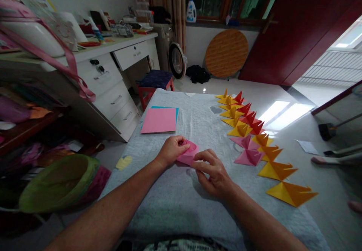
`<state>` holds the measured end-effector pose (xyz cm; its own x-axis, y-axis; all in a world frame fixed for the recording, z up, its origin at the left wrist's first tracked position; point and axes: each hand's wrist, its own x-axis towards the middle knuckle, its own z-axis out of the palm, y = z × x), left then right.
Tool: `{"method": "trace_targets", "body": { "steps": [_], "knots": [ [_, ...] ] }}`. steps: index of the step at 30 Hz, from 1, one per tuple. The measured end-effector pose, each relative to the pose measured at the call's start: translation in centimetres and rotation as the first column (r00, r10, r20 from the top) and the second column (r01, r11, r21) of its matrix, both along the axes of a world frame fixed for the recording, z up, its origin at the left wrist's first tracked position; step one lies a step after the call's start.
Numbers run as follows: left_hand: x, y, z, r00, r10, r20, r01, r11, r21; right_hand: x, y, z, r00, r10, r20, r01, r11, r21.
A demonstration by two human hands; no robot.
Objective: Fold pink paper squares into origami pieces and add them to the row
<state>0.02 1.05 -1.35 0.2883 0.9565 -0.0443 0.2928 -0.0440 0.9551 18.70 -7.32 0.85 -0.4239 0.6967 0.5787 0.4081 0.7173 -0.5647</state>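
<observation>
A partly folded sheet of pink paper (pixel 187 156) is between my hands, just above the cloth-covered table (pixel 175 202). My left hand (pixel 173 149) pinches its upper left side, thumb reaching over the raised flap. On the paper's lower right edge, the fingertips of my right hand (pixel 211 171) are closed. Beyond my left hand lies a stack of square paper (pixel 158 120), pink on top with a blue sheet showing behind. To the right stand rows of folded paper cranes: yellow ones (pixel 240 129), red ones (pixel 256 125), pink ones (pixel 249 156) and orange-yellow ones (pixel 291 193).
A white desk with drawers (pixel 106 81) runs along the left, a green-rimmed bin (pixel 59 183) below it. Past the table's far edge are a stool (pixel 157 79), an open washing machine (pixel 177 60) and a round wooden board (pixel 226 53).
</observation>
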Motion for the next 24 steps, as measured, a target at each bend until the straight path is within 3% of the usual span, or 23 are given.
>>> {"method": "trace_targets", "body": {
  "steps": [8,17,19,21,24],
  "knots": [
    [0.1,0.0,-0.4,0.998,-0.003,0.063,0.007,0.999,-0.053,-0.4,0.3,-1.0,0.97,-0.002,0.242,0.005,1.0,-0.011],
    [-0.2,0.1,-0.5,0.99,0.083,0.118,-0.072,0.993,-0.094,-0.6,0.7,-1.1,0.956,-0.038,0.291,0.065,0.994,-0.083],
    [-0.3,0.0,-0.6,0.995,0.092,0.044,-0.092,0.996,-0.016,-0.7,0.7,-1.1,0.954,-0.031,0.3,0.066,0.992,-0.108],
    [-0.4,-0.2,-0.8,0.989,0.115,-0.095,-0.1,0.984,0.146,-0.7,0.8,-1.2,0.95,-0.021,0.31,0.063,0.99,-0.125],
    [-0.6,-0.5,-0.9,0.949,0.123,-0.29,0.005,0.915,0.404,-0.7,0.8,-1.2,0.939,-0.021,0.344,0.075,0.987,-0.144]
  ]
}}
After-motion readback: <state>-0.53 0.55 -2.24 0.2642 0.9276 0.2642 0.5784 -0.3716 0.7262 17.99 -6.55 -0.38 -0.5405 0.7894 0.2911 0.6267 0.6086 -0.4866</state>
